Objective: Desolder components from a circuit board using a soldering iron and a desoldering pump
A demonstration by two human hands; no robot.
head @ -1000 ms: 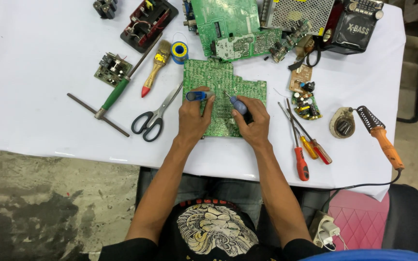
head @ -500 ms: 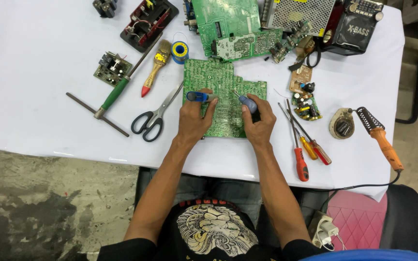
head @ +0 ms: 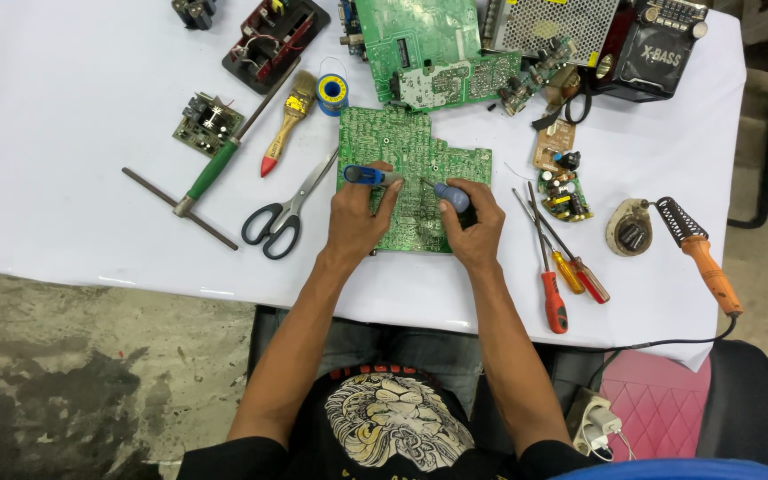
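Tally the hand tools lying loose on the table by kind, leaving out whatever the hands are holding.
Screwdrivers: 4, three right of the board and a green one on the left
Scissors: 1
Brush: 1
Soldering iron: 1
Total: 7

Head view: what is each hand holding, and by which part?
Left hand grips a blue tool by its handle; right hand holds a blue-handled tool by its handle, over the green circuit board.
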